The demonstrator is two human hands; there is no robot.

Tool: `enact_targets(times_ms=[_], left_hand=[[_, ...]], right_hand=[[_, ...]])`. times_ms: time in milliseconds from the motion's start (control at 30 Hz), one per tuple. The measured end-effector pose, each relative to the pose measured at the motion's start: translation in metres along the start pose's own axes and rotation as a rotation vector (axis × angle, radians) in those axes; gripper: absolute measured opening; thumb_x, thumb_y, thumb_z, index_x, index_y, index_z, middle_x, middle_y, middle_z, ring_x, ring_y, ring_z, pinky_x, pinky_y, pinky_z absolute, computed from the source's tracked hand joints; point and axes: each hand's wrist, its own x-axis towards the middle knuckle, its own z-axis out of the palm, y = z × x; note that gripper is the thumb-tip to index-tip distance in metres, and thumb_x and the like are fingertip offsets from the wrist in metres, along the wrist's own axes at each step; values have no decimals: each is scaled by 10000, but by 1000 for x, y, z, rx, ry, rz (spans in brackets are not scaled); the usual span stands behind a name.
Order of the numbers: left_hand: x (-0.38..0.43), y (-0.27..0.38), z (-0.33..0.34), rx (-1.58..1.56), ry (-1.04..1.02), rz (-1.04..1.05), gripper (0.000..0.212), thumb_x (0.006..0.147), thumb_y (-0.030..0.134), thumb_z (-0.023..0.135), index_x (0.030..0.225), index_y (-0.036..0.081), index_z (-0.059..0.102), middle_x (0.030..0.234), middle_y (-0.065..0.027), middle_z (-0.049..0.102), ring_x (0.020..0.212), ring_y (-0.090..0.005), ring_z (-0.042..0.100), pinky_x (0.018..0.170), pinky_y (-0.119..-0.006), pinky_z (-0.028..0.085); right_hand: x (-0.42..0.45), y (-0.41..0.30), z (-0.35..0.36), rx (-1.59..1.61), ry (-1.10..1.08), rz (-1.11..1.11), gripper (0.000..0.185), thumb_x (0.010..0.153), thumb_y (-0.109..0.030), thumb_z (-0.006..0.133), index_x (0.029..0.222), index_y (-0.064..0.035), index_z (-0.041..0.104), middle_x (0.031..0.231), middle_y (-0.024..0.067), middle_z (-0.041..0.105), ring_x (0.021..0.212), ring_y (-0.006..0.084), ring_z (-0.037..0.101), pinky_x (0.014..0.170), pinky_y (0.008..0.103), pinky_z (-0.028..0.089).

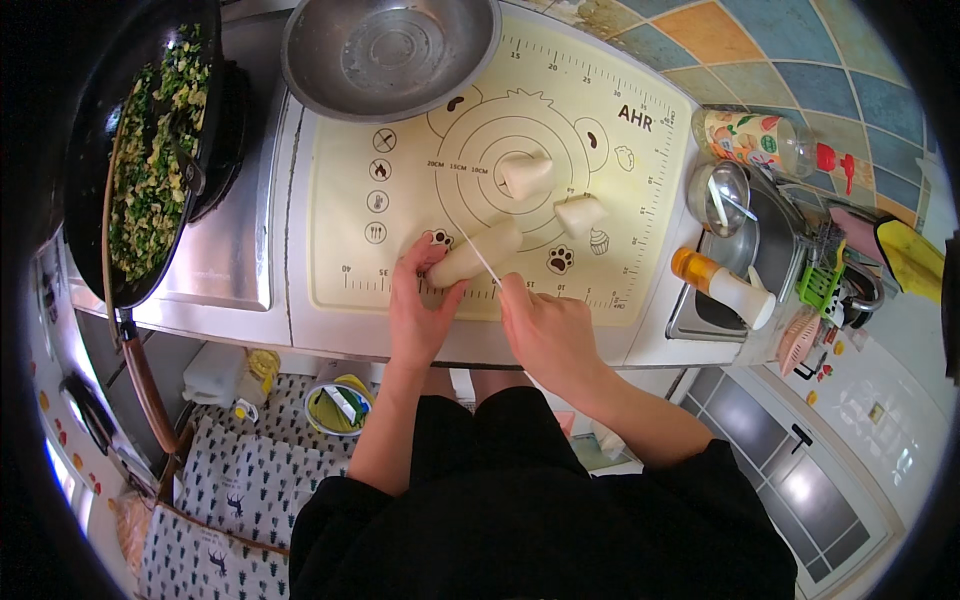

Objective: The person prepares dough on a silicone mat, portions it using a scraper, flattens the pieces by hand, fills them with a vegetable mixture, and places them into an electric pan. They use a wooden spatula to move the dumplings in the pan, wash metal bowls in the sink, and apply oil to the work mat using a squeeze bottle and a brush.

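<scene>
A pale dough roll [495, 238] lies slantwise on a cream silicone baking mat [352, 262] printed with rings and rulers. My left hand [415, 319] holds its near left end between the thumb and fingers. In my right hand [555, 334] is a knife [480, 257], its thin blade seen nearly edge-on across the middle of the roll. How deep the edge sits cannot be told, and the fingers hide the handle. Beyond the roll rest two cut dough pieces, a larger one [526, 177] on the rings and a smaller one [580, 217] to its right.
A metal bowl [390, 52] stands on the mat's far left. Left is a dark frying pan [86, 187] with chopped greens and egg [161, 187], over a steel cooktop [247, 247]. Right are a sink [701, 319], an orange-and-white bottle [724, 289] and a glass bowl [720, 196].
</scene>
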Motion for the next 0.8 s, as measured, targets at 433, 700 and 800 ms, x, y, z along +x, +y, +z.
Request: enact_targets(times_ms=[433,700,800], left_hand=[[5,8,9,316,30,112,462,680,87,776,1099,72,581,1080,-99,577,987,-310,524,855,-391,453],[0,4,-1,215,158,18,376,755,101,749,1079,32,571,1012,-99,580,883,-236,529,768,-332,441],[2,6,-9,-30,247,-166,299,848,144,691,1078,7,558,1020,-78,564,885,-167,524,781,-306,430]], right_hand=[[26,0,21,-76,-83,50,179,787,-71,541,931,-15,450,631,96,623,533,235,640,449,328,473],[-7,5,34,-11,-37,76,259,793,-68,564,1019,2,460,606,82,593,488,251,598,427,355,439],[-24,17,24,152,-105,95,159,849,-115,571,970,-32,510,591,89,578,482,248,583,434,356,440]])
